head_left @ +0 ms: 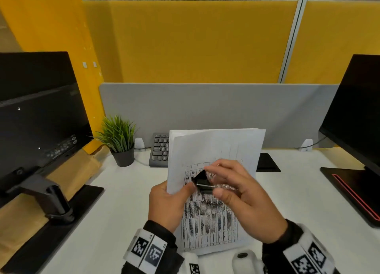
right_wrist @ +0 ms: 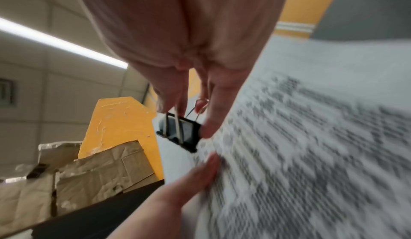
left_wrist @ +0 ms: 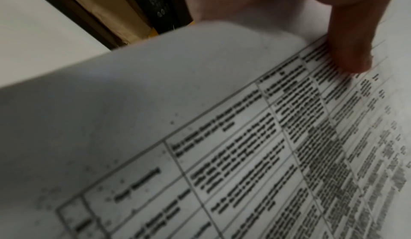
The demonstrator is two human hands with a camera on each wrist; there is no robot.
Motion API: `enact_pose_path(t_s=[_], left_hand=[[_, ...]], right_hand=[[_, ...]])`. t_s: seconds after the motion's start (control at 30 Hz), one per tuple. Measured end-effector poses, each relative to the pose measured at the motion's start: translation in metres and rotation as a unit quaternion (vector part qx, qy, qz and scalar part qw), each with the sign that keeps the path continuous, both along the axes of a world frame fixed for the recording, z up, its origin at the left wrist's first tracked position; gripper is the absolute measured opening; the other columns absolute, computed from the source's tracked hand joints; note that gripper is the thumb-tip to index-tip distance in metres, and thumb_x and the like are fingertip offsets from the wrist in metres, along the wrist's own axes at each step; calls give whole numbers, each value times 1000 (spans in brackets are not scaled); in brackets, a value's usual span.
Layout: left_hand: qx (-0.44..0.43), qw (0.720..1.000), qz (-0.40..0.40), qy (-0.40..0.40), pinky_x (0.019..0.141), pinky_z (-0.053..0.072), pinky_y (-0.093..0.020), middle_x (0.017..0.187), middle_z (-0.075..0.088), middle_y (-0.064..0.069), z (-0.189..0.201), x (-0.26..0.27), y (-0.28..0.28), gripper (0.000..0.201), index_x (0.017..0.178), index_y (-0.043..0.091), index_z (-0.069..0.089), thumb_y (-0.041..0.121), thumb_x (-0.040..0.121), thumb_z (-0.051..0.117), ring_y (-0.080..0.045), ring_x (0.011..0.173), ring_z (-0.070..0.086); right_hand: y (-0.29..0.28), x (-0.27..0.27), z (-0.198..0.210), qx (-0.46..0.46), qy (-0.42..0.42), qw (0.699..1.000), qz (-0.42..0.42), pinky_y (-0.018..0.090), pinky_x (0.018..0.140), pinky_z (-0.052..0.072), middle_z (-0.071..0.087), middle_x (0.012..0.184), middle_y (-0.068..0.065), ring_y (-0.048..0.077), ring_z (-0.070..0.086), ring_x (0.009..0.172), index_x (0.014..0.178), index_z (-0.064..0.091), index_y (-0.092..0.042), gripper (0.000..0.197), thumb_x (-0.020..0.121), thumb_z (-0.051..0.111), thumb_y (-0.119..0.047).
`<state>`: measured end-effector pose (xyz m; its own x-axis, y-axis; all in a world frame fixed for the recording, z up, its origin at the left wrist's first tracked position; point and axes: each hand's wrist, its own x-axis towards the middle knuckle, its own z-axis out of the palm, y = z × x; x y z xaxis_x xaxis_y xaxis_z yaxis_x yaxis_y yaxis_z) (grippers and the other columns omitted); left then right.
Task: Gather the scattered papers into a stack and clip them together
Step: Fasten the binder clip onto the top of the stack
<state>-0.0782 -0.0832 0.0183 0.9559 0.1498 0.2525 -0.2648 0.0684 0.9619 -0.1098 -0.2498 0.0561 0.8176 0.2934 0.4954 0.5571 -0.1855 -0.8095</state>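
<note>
Papers (head_left: 213, 150) are gathered in one stack, held up tilted above the desk (head_left: 115, 222) near centre, printed table facing the camera, far edges of the sheets slightly fanned. Left hand (head_left: 167, 203) grips the stack at its left edge, thumb (left_wrist: 349, 52) pressed on the printed face, fingers behind the sheets. Right hand (head_left: 242, 199) pinches a black binder clip (head_left: 202, 182) by its wire handles, thumb and fingers squeezed together on them; the wrist view shows the clip (right_wrist: 180, 132) at the left edge of the stack, just above the left thumb (right_wrist: 198, 174). Clip mouth looks spread, but cannot tell whether it is already over the paper edge, too blurred. Left of the hands: a monitor (head_left: 39, 113) seen from the back on its stand, brown cardboard (head_left: 72, 175) behind it, a small potted plant (head_left: 120, 142). Far behind the stack a dark keyboard (head_left: 160, 150) lies partly hidden by it. Second monitor (head_left: 357, 113) at the right edge. Grey divider (head_left: 205, 105) runs along the far side of the desk, yellow wall panels (head_left: 185, 41) beyond
</note>
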Motion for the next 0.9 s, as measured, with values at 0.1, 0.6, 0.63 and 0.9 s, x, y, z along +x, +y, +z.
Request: enact_pose_path(t_s=[0.1,0.6,0.63,0.9], left_hand=[[-10,1000,-7,-1,57,50,-11,73,75,13,2,-4,0,19,75,25,72,31,57,77,-2,70,70],[125,989,52,-64,58,55,-51,69,65,-21,-4,-7,-2,63,66,2,63,62,52,74,-38,62,61],[130,987,53,-78,54,54,-47,65,64,-19,-4,-8,-2,58,63,5,62,62,54,72,-38,62,61],[180,969,29,-168,46,33,-21,46,48,4,-2,-6,-3,37,54,23,55,56,63,69,-5,42,38]], right_hand=[[-13,5,20,-48,-155,972,-171,21,91,52,59,116,-11,8,59,108,129,55,-25,56,78,73,-9],[-61,4,110,-231,-161,930,-236,9,76,51,60,83,-5,2,65,83,101,72,-21,40,67,80,-1],[-64,2,116,-244,-142,933,-223,13,77,52,61,84,-7,2,66,82,100,72,-23,39,67,80,-2],[-74,-5,155,-396,-70,904,-144,23,75,54,61,87,-14,1,65,84,102,71,-27,39,68,81,-13]])
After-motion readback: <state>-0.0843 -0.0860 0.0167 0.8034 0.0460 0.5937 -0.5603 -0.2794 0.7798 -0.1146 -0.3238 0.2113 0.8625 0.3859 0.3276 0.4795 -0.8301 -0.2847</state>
